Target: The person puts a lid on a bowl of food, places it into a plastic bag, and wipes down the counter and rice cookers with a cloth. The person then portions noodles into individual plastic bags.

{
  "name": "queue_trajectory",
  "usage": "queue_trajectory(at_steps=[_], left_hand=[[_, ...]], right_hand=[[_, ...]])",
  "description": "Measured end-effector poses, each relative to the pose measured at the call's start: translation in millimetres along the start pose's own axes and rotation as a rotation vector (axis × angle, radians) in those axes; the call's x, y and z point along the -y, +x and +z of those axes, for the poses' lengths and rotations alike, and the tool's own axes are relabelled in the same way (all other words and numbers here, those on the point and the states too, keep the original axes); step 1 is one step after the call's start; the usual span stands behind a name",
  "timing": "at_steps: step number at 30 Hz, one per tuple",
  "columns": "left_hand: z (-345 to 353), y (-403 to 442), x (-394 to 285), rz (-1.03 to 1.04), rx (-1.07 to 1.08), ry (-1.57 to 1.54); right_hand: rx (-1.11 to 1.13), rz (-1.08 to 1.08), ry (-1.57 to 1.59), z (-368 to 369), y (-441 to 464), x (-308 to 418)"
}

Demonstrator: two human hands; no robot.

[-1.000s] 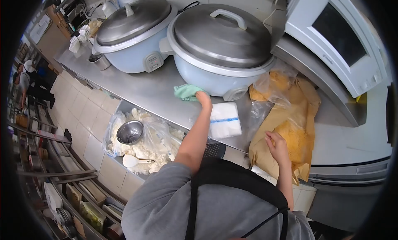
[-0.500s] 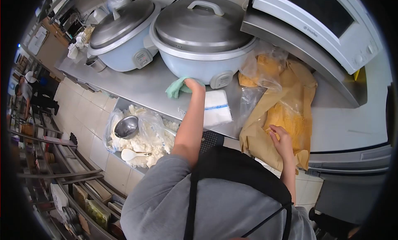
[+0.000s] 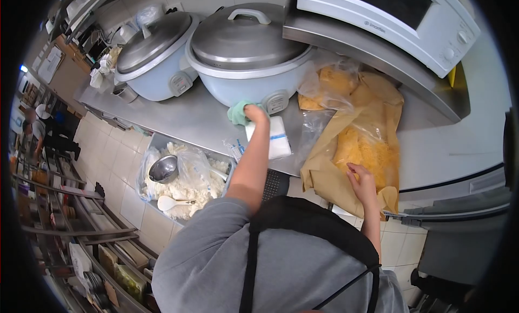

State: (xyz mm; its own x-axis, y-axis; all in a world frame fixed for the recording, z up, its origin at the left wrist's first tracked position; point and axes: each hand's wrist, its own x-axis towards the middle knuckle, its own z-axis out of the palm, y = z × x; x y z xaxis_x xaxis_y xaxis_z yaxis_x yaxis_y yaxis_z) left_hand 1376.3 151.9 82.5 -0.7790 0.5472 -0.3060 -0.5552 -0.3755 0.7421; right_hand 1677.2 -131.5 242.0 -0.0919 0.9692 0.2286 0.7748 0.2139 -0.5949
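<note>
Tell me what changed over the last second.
The left hand moved the green cloth rightward, closer to the white packet. The camera view shifted too. Nothing was visibly picked up or let go. The right hand stays over the paper bag; the big cooker hasn't moved.

Bright, soft light; dark, warped edges

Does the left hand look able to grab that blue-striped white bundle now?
Probably not straight away: the white bundle lies close by, but the left hand is busy gripping a green cloth.
</note>
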Motion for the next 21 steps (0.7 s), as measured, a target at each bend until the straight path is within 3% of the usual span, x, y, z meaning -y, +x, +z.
queue_trajectory(at_steps=[4,6,7,9,11,12,14,15,17,18,20,21], left_hand=[[40,-65,-50,-0.179,-0.025,-0.107],[58,-99,-35,0.577,0.247,0.548],[51,-102,-31,0.574,0.256,0.553],[19,-110,-26,0.935,0.446,1.209],[-17,-94,-46,0.907,0.637,1.104],[-24,-92,-68,0.704,0.829,0.780],[-28,-60,-64,1.338,0.925,1.215],[-13,-72,-75,1.341,0.933,1.218],[34,-113,-105,1.628,1.167,1.364],[41,-111,-93,1.628,1.175,1.365],[51,-98,-51,1.437,1.311,1.813],[54,-85,-20,1.484,1.301,2.141]], right_hand=[[0.002,0.121,0.031,-9,-23,-22],[0.022,0.155,0.014,-14,-23,-23],[0.018,0.165,0.016,-16,-20,-21],[0.003,0.088,0.003,-19,-12,-15],[-0.033,0.077,0.009,-17,-8,-17],[-0.063,0.063,0.018,-15,-6,-20],[-0.045,0.096,0.027,-7,-10,-33],[-0.015,0.119,0.033,-4,-12,-37],[0.012,0.186,0.053,-4,-12,-36],[0.041,0.249,0.065,-3,-12,-36],[-0.024,0.223,0.062,-4,-10,-41],[-0.089,0.192,0.059,-4,-10,-43]])
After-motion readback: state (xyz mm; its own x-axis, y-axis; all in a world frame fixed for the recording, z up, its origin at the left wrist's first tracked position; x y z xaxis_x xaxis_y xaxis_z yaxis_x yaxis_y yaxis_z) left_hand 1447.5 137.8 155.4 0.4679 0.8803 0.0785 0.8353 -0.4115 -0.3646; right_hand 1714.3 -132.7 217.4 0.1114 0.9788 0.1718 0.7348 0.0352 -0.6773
